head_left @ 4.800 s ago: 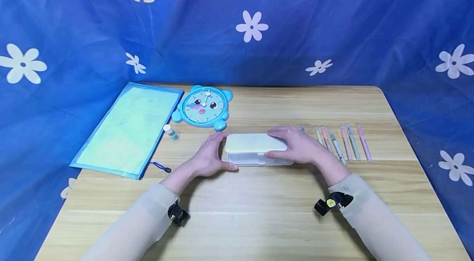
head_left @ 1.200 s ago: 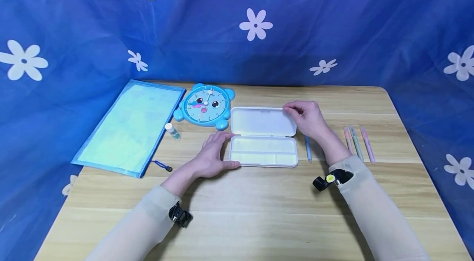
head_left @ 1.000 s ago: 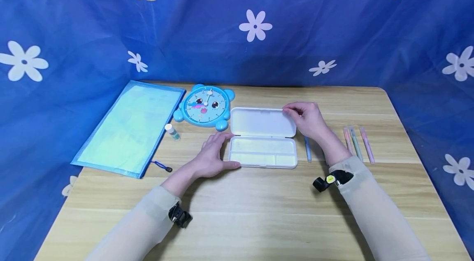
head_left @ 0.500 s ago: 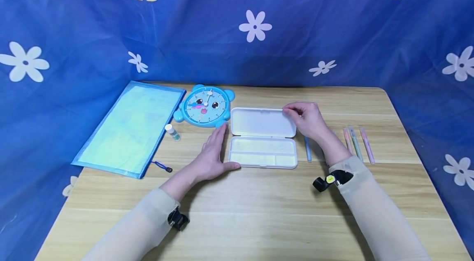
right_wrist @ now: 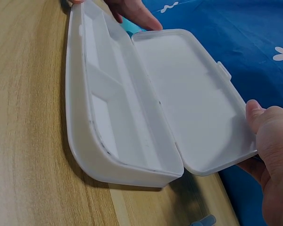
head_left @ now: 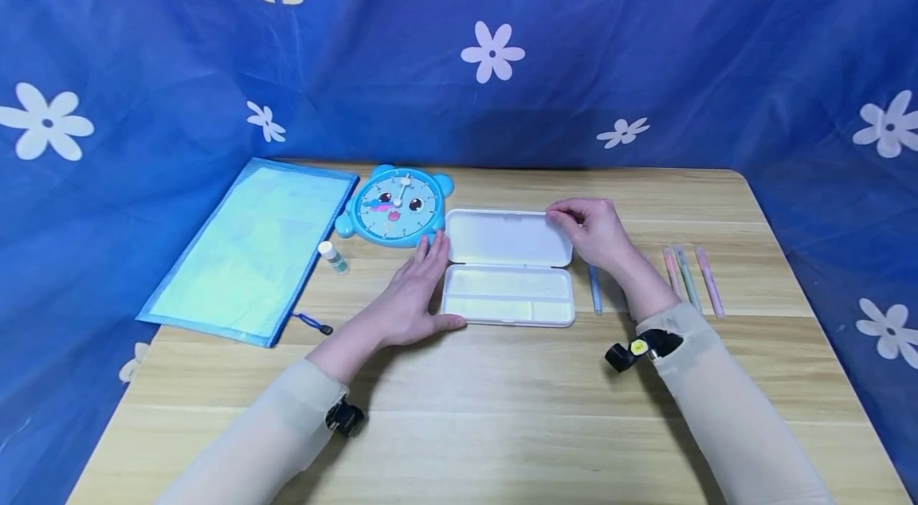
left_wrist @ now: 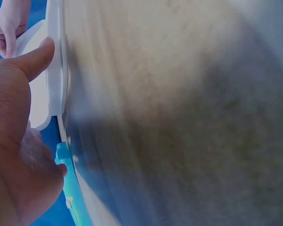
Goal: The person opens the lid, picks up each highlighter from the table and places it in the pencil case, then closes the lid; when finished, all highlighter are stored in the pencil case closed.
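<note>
Blue cloth [head_left: 402, 75] hangs behind the pale wooden table [head_left: 502, 425]; mid-table lies the open white case [head_left: 495, 282], long axis running left to right, its lid [head_left: 505, 238] tilted back toward the cloth. The left hand [head_left: 409, 302] stretches along the case's left end, grip unclosed; the right hand [head_left: 595, 234] has its grip pinched on the lid's far right corner.

The head view is evenly bright, with a soft sheen on the pale wood-grain surface [head_left: 495, 409] and diffuse shadows beside the pale fabric sleeves [head_left: 258, 425]. The left wrist view is blurred and heavily shadowed; the dimmer right wrist view shows the open white plastic case [right_wrist: 167, 96] fairly sharply.
</note>
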Tool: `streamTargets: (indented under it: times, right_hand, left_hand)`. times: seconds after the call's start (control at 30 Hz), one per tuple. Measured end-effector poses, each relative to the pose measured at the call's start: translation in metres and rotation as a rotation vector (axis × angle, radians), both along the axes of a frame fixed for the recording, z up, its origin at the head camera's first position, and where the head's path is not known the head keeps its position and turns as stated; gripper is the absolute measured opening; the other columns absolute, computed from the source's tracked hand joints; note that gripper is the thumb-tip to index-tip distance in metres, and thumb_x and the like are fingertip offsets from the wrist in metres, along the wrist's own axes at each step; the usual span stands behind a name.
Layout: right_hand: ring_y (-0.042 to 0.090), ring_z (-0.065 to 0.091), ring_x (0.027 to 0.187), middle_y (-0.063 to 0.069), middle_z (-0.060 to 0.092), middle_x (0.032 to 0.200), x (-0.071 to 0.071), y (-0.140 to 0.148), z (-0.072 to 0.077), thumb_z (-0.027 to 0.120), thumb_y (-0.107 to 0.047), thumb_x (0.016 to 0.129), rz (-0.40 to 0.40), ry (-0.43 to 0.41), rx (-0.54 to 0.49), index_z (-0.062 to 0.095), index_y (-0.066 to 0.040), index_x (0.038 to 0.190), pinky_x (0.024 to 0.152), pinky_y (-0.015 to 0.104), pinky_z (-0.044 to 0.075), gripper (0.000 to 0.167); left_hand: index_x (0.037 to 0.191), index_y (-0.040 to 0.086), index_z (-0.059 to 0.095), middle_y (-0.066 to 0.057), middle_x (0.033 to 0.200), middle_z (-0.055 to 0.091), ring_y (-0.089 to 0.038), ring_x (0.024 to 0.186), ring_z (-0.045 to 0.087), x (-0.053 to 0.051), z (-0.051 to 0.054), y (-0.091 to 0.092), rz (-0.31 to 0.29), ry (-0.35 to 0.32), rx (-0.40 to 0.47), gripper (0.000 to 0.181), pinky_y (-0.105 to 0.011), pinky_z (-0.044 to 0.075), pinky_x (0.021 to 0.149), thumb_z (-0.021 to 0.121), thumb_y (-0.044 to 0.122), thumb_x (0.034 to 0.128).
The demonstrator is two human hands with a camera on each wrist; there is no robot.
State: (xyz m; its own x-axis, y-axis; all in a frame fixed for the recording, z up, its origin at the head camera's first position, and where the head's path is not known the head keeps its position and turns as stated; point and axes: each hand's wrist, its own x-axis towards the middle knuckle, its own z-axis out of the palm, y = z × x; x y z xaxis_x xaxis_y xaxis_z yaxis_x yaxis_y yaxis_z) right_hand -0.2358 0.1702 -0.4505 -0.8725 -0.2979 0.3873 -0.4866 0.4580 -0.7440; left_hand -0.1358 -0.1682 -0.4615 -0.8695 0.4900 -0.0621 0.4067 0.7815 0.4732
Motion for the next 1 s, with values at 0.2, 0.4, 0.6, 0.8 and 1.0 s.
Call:
streamTargets:
  times: [0.2, 0.4, 0.6, 0.8, 1.0]
  right_hand:
    - [0.022, 0.073, 0.084, 0.012, 0.080, 0.098, -0.001, -0.002, -0.001, 0.074, -0.004, 0.100, 0.005, 0.005, -0.008, 0.082, 0.000, 0.103, 0.071, 0.019, 0.055, 0.010]
    - [0.022, 0.072, 0.083, 0.012, 0.080, 0.098, -0.001, -0.003, -0.002, 0.073, -0.004, 0.100, 0.010, 0.005, -0.013, 0.082, 0.000, 0.103, 0.069, 0.017, 0.053, 0.010]
    - [0.025, 0.073, 0.082, 0.013, 0.080, 0.098, -0.001, -0.003, -0.002, 0.073, -0.003, 0.100, 0.015, 0.009, -0.012, 0.082, 0.001, 0.102, 0.069, 0.016, 0.052, 0.010]
    - [0.021, 0.072, 0.082, 0.012, 0.080, 0.098, 0.000, -0.001, -0.002, 0.073, -0.004, 0.100, 0.012, -0.003, 0.006, 0.082, 0.000, 0.103, 0.069, 0.019, 0.054, 0.010]
    - [0.020, 0.071, 0.081, 0.011, 0.080, 0.098, -0.001, 0.002, -0.003, 0.072, -0.006, 0.102, 0.010, -0.009, 0.024, 0.082, 0.000, 0.104, 0.069, 0.022, 0.054, 0.012]
  left_hand:
    - [0.169, 0.008, -0.007, -0.009, 0.175, -0.015, -0.034, 0.161, -0.011, -0.001, 0.000, -0.001, -0.022, -0.014, -0.023, 0.128, -0.057, 0.008, 0.128, 0.081, 0.057, 0.0891]
    - [0.168, 0.010, -0.010, -0.008, 0.174, -0.019, -0.032, 0.160, -0.013, -0.002, -0.001, -0.002, -0.022, -0.055, -0.004, 0.128, -0.057, 0.007, 0.128, 0.080, 0.058, 0.0895]
    - [0.167, 0.009, -0.014, -0.013, 0.175, -0.017, -0.033, 0.160, -0.014, -0.003, -0.002, -0.001, -0.016, -0.072, 0.020, 0.129, -0.056, 0.006, 0.128, 0.076, 0.063, 0.0908]
    - [0.167, 0.007, -0.013, -0.009, 0.174, -0.018, -0.033, 0.160, -0.016, -0.001, -0.001, 0.004, 0.005, -0.088, 0.011, 0.128, -0.054, 0.002, 0.129, 0.076, 0.061, 0.0917]
    - [0.167, 0.009, -0.013, -0.004, 0.174, -0.017, -0.030, 0.160, -0.015, 0.000, 0.000, 0.010, 0.045, -0.124, 0.023, 0.130, -0.054, 0.001, 0.129, 0.078, 0.060, 0.0901]
